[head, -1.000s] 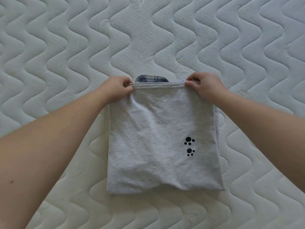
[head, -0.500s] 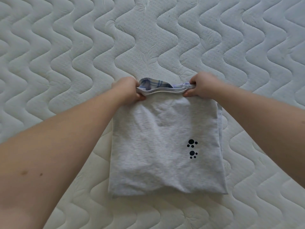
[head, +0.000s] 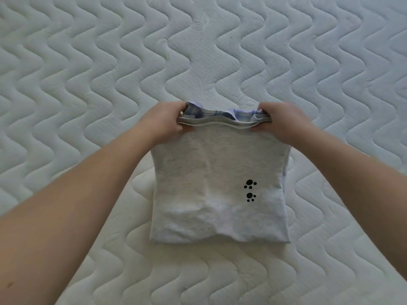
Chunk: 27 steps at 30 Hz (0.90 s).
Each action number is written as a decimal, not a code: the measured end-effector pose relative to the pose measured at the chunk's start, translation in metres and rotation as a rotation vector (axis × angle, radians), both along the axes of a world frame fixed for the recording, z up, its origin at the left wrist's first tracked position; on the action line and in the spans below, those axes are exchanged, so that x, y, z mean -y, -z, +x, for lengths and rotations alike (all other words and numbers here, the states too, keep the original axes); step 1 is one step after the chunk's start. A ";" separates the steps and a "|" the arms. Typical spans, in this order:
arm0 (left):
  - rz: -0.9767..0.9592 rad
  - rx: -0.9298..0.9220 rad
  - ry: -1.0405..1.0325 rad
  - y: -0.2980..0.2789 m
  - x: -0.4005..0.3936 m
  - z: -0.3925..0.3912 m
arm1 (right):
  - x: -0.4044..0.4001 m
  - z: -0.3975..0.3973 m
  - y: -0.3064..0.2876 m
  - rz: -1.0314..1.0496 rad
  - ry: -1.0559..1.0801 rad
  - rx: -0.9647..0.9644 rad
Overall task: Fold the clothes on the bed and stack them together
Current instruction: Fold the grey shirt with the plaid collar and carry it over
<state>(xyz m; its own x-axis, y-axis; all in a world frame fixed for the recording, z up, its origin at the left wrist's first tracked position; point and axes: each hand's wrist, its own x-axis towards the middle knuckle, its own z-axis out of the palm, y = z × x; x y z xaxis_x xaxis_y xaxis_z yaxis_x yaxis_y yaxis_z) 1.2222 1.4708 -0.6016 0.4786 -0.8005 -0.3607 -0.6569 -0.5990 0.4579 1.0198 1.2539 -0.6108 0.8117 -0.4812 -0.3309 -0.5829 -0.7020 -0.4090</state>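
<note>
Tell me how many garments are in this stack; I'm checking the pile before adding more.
2 visible: a grey garment with paw prints on top, and a blue plaid garment beneath, peeking out at the far edge between the left hand and right hand. More may be hidden underneath.

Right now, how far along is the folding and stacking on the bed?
Done, by the look of it: the grey garment is folded into a neat rectangle, with a plaid garment beneath it. In hand: the left hand and right hand each grip a far corner of the stack, lifting that edge off the mattress. Left: setting or folding it down; no other clothes are in view.
</note>
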 end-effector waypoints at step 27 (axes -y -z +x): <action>-0.068 0.294 -0.011 0.005 -0.100 -0.109 | -0.110 -0.123 0.001 -0.298 0.042 0.448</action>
<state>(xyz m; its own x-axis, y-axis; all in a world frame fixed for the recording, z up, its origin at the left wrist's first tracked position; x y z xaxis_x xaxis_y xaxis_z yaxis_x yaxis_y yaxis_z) 1.1130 1.5709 -0.6063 0.5636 -0.8121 -0.1514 -0.7607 -0.5816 0.2882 0.8969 1.3641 -0.6116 0.8202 -0.5364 0.1991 -0.4269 -0.8054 -0.4111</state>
